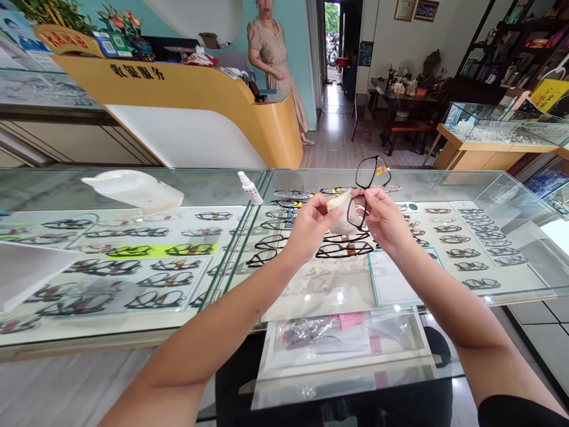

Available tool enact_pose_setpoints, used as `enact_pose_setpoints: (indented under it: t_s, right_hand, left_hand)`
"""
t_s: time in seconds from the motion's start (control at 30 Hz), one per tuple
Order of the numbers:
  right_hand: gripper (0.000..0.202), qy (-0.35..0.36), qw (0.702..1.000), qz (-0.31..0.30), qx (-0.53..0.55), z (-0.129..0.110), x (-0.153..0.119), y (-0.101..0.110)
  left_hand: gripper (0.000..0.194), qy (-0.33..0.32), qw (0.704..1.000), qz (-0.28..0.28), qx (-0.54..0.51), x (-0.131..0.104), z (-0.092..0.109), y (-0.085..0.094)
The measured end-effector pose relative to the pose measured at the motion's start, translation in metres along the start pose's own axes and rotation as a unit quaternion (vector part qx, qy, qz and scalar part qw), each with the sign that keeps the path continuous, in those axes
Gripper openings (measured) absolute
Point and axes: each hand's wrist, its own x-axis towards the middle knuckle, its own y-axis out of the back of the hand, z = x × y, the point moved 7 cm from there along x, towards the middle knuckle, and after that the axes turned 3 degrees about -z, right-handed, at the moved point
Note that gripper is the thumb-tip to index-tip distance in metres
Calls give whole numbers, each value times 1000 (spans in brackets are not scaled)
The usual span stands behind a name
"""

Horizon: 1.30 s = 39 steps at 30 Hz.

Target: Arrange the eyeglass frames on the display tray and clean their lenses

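Above the glass display case, a pair of black-framed eyeglasses (357, 213) is held up on its side, one lens above the other. My right hand (387, 220) pinches the frame near its middle. A pale cleaning cloth (341, 220) is bunched in my left hand (312, 225), its fingers closed on it beside the lower lens. Part of that lens is hidden by the cloth and fingers. An orange-yellow label (381, 170) shows at the upper lens. Below my hands lie several dark eyeglass frames (344, 249).
A white spray bottle (251, 188) stands on the glass display case (231, 249), right of a white curved object (133, 188). Under the near edge is an open drawer (347, 350) with plastic-wrapped items. A person (272, 65) stands by the yellow counter (275, 127).
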Motion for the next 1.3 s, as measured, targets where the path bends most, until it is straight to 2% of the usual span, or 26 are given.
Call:
enact_pose_setpoints:
  t_s: [0.17, 0.3, 0.37, 0.43, 0.53, 0.67, 0.93, 1.03, 1.17, 1.3]
  right_hand:
    - [38, 16, 1000, 3, -24, 0, -6, -5]
    - [37, 19, 999, 4, -39, -1, -8, -7]
    - [38, 18, 999, 6, -33, -2, -9, -8]
    - [39, 15, 1000, 4, -26, -2, -9, -9]
    - [39, 7, 1000, -6, -25, -1, -10, -13]
    - [40, 2, 1000, -15, -17, 0, -12, -15]
    - [43, -1, 1000, -8, -13, 2, -10, -13]
    - [43, 2, 1000, -3, -19, 2, -11, -13]
    - [40, 3, 1000, -6, -18, 0, -11, -15]
    - [40, 1, 999, -3, -33, 0, -12, -15]
  left_hand:
    - [53, -100, 992, -22, 72, -10, 11, -13]
    - [48, -122, 986, -32, 105, -17, 14, -18]
    - [52, -128, 984, -29, 121, -19, 15, -18]
    - [54, -130, 982, -18, 138, -20, 15, -17]
    - [41, -129, 981, 2, 142, -20, 12, -14]
    - [37, -118, 987, -1, 108, -20, 6, -14]
    - [53, -127, 988, -3, 83, -17, 0, -11]
    - [51, -120, 990, 15, 75, -17, -1, -8]
    - [42, -105, 991, -2, 84, -18, 2, -12]
    - [53, -107, 991, -8, 75, -18, 5, -14]
